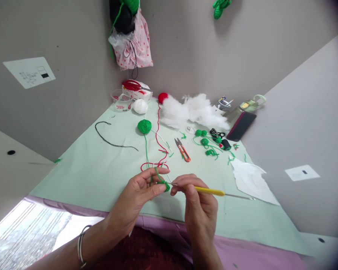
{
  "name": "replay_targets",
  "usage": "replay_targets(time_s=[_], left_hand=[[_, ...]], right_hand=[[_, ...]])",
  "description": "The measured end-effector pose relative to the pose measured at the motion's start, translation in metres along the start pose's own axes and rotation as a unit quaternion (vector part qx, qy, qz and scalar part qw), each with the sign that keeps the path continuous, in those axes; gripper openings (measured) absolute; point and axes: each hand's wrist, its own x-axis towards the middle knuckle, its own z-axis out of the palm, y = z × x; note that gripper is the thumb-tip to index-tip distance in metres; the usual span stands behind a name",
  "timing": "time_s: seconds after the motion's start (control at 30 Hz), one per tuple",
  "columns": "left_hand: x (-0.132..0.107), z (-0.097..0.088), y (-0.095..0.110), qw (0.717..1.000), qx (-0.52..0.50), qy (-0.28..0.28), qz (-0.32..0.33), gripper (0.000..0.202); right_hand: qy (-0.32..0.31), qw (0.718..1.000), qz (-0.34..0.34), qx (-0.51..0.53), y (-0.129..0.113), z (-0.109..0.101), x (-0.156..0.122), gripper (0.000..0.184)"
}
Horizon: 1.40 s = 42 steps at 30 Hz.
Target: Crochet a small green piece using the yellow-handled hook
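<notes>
My left hand (142, 193) pinches a small green crochet piece (165, 185) between thumb and fingers, with green yarn looped over the forefinger. The strand runs up the table to a green yarn ball (144, 126). My right hand (195, 197) grips a crochet hook with a yellow handle (210, 191), its metal tip pushed into the green piece. Both hands hover over the near part of a pale green table (101, 168).
Red yarn (160, 144) trails from a red ball (162, 97). Orange snips (183, 149), white stuffing (194, 110), small green crocheted pieces (205, 141), a dark phone (241, 125), a white ball (140, 106), a black cord (109, 140) and white paper (250, 180) lie around.
</notes>
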Motion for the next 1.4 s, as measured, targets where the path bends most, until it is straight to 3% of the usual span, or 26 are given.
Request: replay_targets(time_s=[0.27, 0.87, 1.03, 1.17, 1.23, 1.3, 1.4], left_hand=[[0.000, 0.001, -0.001, 1.000, 0.003, -0.004, -0.002, 0.032], [0.001, 0.000, -0.001, 1.000, 0.013, 0.000, 0.003, 0.031], [0.002, 0.004, 0.002, 1.000, -0.002, -0.021, 0.002, 0.052], [0.000, 0.008, 0.000, 0.999, -0.037, -0.037, 0.011, 0.076], [0.000, 0.008, -0.002, 0.998, -0.051, -0.037, 0.007, 0.080], [0.000, 0.006, -0.003, 0.996, -0.074, -0.037, -0.031, 0.077], [0.004, 0.001, 0.000, 0.987, -0.115, -0.046, -0.100, 0.057]], right_hand=[[-0.004, 0.999, 0.005, 0.044, 0.003, 0.000, -0.001, 0.026], [-0.002, 1.000, -0.008, -0.013, 0.004, 0.001, -0.003, 0.025], [-0.007, 1.000, -0.004, 0.003, 0.002, 0.001, 0.000, 0.025], [-0.017, 0.989, -0.069, -0.126, 0.009, -0.001, -0.007, 0.024], [-0.019, 0.957, -0.150, -0.249, 0.016, -0.002, -0.013, 0.033], [-0.008, 0.928, -0.226, -0.296, 0.021, -0.001, -0.016, 0.043], [0.023, 0.958, -0.177, -0.226, 0.019, 0.001, -0.012, 0.030]])
